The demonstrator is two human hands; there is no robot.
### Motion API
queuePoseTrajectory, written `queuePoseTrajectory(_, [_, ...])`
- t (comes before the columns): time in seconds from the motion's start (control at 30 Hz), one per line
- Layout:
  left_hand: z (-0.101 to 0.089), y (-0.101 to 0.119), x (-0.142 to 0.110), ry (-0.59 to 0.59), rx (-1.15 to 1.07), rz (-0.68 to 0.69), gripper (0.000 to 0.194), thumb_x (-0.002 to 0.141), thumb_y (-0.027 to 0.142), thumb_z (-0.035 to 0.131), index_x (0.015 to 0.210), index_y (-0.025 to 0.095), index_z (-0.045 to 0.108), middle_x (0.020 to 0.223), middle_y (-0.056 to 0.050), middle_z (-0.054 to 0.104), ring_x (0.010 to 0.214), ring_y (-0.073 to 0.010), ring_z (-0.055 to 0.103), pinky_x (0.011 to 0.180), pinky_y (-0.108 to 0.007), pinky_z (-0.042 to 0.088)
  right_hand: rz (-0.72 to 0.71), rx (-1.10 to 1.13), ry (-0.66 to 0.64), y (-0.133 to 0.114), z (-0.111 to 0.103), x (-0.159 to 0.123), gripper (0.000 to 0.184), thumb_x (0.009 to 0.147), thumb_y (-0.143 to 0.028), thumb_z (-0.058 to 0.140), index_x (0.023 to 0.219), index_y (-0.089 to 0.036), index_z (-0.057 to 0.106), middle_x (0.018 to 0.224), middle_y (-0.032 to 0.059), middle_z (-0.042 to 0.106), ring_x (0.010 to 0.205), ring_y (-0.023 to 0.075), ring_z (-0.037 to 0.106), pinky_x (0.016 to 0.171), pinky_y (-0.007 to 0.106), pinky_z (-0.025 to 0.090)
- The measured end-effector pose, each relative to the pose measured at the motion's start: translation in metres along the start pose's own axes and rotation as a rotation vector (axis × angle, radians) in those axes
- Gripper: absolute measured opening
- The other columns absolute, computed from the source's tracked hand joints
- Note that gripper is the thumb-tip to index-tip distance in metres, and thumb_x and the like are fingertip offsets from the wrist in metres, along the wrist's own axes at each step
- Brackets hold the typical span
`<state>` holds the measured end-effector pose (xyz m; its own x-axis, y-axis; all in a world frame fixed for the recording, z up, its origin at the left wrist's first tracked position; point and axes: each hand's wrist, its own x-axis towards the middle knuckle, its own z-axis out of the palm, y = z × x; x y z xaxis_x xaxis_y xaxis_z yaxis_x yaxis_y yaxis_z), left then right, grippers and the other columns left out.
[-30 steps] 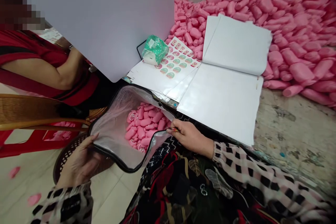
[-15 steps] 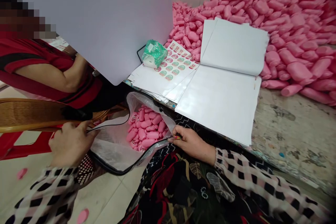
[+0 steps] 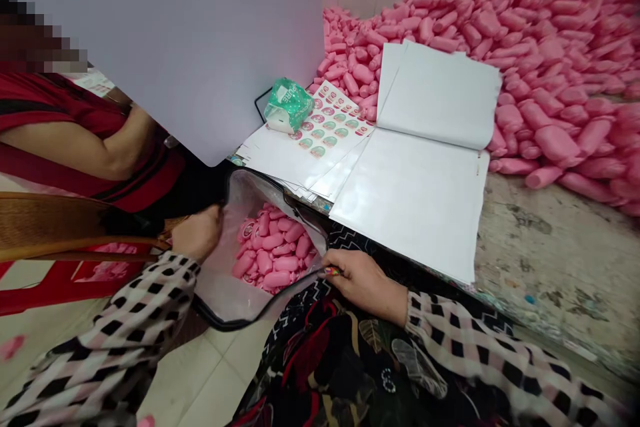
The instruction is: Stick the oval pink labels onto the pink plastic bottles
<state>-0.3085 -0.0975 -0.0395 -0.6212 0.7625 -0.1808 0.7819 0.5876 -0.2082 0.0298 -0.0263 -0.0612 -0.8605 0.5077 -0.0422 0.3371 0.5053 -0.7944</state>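
A translucent white bag point(image 3: 220, 273) with a black-trimmed opening hangs between my hands, its mouth spread wide. Small pink bottles point(image 3: 277, 253) lie in a heap inside it. At the bag's far left edge my left hand point(image 3: 197, 233) is closed on the rim, its fingertips mostly hidden. My right hand point(image 3: 367, 283) pinches the near right rim between thumb and fingers. Something small and multicoloured shows at those fingers; I cannot make out what it is.
A large pile of pink bottles point(image 3: 555, 73) covers the back of the worktable point(image 3: 540, 253). White sheets point(image 3: 410, 193), a sticker sheet point(image 3: 327, 123) and a green tissue pack point(image 3: 287, 105) lie nearer. Behind a pale panel point(image 3: 200, 33) sits a person in red point(image 3: 105, 140). A wicker chair point(image 3: 55, 223) stands left.
My left hand has moved right and up along the bag's rim, bringing the left side closer in. My right hand keeps its pinch. The view has shifted slightly.
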Motion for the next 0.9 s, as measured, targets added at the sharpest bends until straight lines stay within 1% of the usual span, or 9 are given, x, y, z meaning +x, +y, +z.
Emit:
queuePoseTrajectory(0.1, [-0.017, -0.025, 0.016, 0.013, -0.022, -0.137, 0.063, 0.093, 0.047, 0.01, 0.113, 0.007, 0.055, 0.1, -0.021, 0.064, 0.084, -0.0278, 0.06, 0.063, -0.031, 0.041, -0.002, -0.072, 0.102, 0.0, -0.002, 0.007, 0.011, 0.086, -0.02, 0.048, 0.087, -0.021, 0.059, 0.083, 0.0006, 0.063, 0.076, 0.0138, 0.056, 0.068, 0.023, 0.037])
queuePoseTrajectory(0.2, [-0.026, -0.03, 0.014, 0.051, -0.028, -0.2, 0.065, 0.092, 0.048, 0.01, 0.129, 0.007, 0.044, 0.109, -0.023, 0.059, 0.09, -0.0309, 0.058, 0.065, -0.034, 0.041, -0.025, -0.086, 0.093, -0.001, -0.004, 0.01, 0.016, 0.083, -0.015, 0.047, 0.092, -0.021, 0.058, 0.088, 0.0011, 0.064, 0.081, 0.0144, 0.057, 0.071, 0.024, 0.039])
queuePoseTrajectory(0.3, [-0.027, -0.011, -0.003, 0.233, -0.002, -0.058, 0.066, 0.09, 0.055, 0.018, 0.141, 0.015, 0.03, 0.121, -0.022, 0.051, 0.099, -0.0352, 0.054, 0.073, -0.041, 0.041, -0.045, -0.072, 0.05, -0.001, -0.003, 0.009, 0.023, 0.082, -0.013, 0.046, 0.099, -0.022, 0.059, 0.094, 0.0018, 0.065, 0.087, 0.0149, 0.059, 0.076, 0.024, 0.04])
queuePoseTrajectory(0.37, [-0.024, 0.009, -0.015, 0.313, -0.028, 0.092, 0.06, 0.089, 0.055, 0.026, 0.132, 0.019, 0.046, 0.117, -0.019, 0.054, 0.103, -0.0356, 0.051, 0.08, -0.044, 0.038, -0.056, -0.067, 0.016, 0.0, -0.001, 0.007, 0.026, 0.082, -0.014, 0.046, 0.104, -0.022, 0.059, 0.099, 0.0026, 0.065, 0.09, 0.0153, 0.059, 0.079, 0.025, 0.041])
queuePoseTrajectory(0.4, [-0.022, 0.019, -0.019, 0.295, -0.101, 0.149, 0.054, 0.087, 0.053, 0.032, 0.122, 0.019, 0.057, 0.112, -0.017, 0.057, 0.105, -0.0353, 0.05, 0.083, -0.045, 0.037, -0.062, -0.067, -0.003, 0.0, 0.0, 0.006, 0.029, 0.082, -0.014, 0.046, 0.106, -0.022, 0.059, 0.1, 0.0029, 0.065, 0.092, 0.0156, 0.059, 0.081, 0.025, 0.042])
queuePoseTrajectory(0.47, [-0.017, 0.038, -0.019, 0.154, -0.342, 0.21, 0.044, 0.081, 0.051, 0.044, 0.103, 0.02, 0.068, 0.105, -0.014, 0.062, 0.107, -0.0337, 0.05, 0.086, -0.042, 0.037, -0.073, -0.065, -0.04, -0.002, 0.001, 0.003, 0.035, 0.08, -0.013, 0.047, 0.112, -0.023, 0.059, 0.102, 0.0032, 0.065, 0.095, 0.0161, 0.06, 0.084, 0.026, 0.043])
queuePoseTrajectory(0.6, [-0.006, 0.066, 0.002, -0.106, -0.708, 0.275, 0.044, 0.071, 0.058, 0.052, 0.086, 0.021, 0.071, 0.088, -0.006, 0.07, 0.087, -0.0249, 0.061, 0.073, -0.03, 0.043, -0.091, -0.037, -0.06, -0.006, -0.001, -0.004, 0.051, 0.079, -0.012, 0.046, 0.128, -0.027, 0.05, 0.115, 0.0036, 0.063, 0.103, 0.0169, 0.059, 0.089, 0.028, 0.043])
queuePoseTrajectory(0.73, [-0.008, 0.09, 0.021, -0.195, -0.891, 0.262, 0.059, 0.068, 0.07, 0.047, 0.077, 0.015, 0.069, 0.072, -0.007, 0.07, 0.066, -0.0192, 0.061, 0.059, -0.027, 0.045, -0.083, -0.017, -0.019, -0.008, -0.011, -0.012, 0.063, 0.081, -0.014, 0.047, 0.14, -0.029, 0.036, 0.125, 0.0036, 0.059, 0.108, 0.0182, 0.058, 0.091, 0.031, 0.045])
queuePoseTrajectory(0.9, [-0.01, 0.108, 0.03, -0.177, -1.076, 0.182, 0.061, 0.062, 0.071, 0.054, 0.074, 0.013, 0.067, 0.073, -0.009, 0.071, 0.059, -0.0168, 0.059, 0.05, -0.024, 0.043, -0.05, 0.025, 0.042, 0.002, -0.028, -0.033, 0.047, 0.083, -0.015, 0.048, 0.129, -0.026, 0.052, 0.124, 0.0028, 0.061, 0.111, 0.0179, 0.057, 0.096, 0.032, 0.042])
